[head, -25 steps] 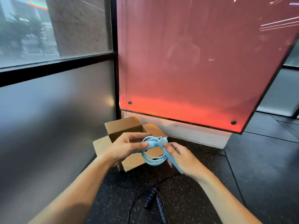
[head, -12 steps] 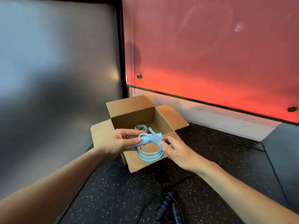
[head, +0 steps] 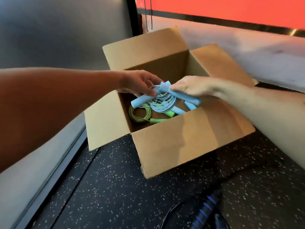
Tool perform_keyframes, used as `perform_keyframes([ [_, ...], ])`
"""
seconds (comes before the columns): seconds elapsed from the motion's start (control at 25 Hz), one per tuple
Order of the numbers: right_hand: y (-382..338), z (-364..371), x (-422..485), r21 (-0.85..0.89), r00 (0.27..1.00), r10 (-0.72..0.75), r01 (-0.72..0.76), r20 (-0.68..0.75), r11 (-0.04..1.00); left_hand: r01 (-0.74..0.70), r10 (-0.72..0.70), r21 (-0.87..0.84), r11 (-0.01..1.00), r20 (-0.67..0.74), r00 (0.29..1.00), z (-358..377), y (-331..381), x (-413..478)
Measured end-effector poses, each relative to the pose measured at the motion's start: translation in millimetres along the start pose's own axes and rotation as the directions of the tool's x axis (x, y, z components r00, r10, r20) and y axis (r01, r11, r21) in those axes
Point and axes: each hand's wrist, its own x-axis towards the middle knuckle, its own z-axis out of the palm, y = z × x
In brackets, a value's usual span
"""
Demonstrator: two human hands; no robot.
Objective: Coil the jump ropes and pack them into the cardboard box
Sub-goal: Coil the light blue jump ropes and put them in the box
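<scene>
- Speckled black rubber floor (head: 115, 187), lower frame.
- Left hand (head: 138, 83), centre: fingers curled round light-blue coiled jump rope (head: 165, 103), held in the mouth of open brown cardboard box (head: 181, 138).
- Green coiled jump rope (head: 140, 115): box bottom.
- Right hand (head: 189, 86): pinching same rope.
- Black jump rope (head: 206, 207): floor, lower right.

Coiled blue jump rope (head: 162, 100) pinched between left hand (head: 140, 83) and right hand (head: 189, 85), dangling into the open cardboard box (head: 189, 139). Green rope (head: 140, 115) sits coiled flat right below the left hand.
</scene>
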Motion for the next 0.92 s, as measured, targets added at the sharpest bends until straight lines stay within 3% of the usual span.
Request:
perform_keyframes([
  [0.16,10,18,45,-0.141,0.969,0.144,-0.117,0.203,0.983,0.139,-0.147,0.218,0.966,0.02,0.989,19,-31,45],
  [0.24,14,33,56,-0.319,0.933,0.215,-0.118,0.289,0.941,0.174,-0.205,0.368,0.913,0.046,0.978,36,-41,56],
  [0.4,20,45,61,-0.439,0.926,0.267,-0.129,0.268,0.889,0.2,-0.218,0.425,0.883,-0.008,0.976,40,-49,66],
  [0.48,17,45,55,-0.472,0.938,0.225,-0.079,0.263,0.878,0.201,-0.185,0.506,0.839,-0.082,0.979,39,-47,64],
  [0.64,4,37,38,-0.403,0.975,0.176,-0.108,0.135,0.909,0.219,-0.058,0.638,0.738,-0.263,0.963,36,-23,50],
  [0.76,-6,12,8,-0.214,0.977,0.21,-0.198,0.033,0.956,0.217,0.003,0.609,0.763,-0.339,0.941,30,8,21],
  [0.92,-32,-3,-64,-0.14,0.983,0.151,-0.165,-0.108,0.976,0.147,0.143,0.615,0.775,-0.397,0.907,44,47,-36],
])
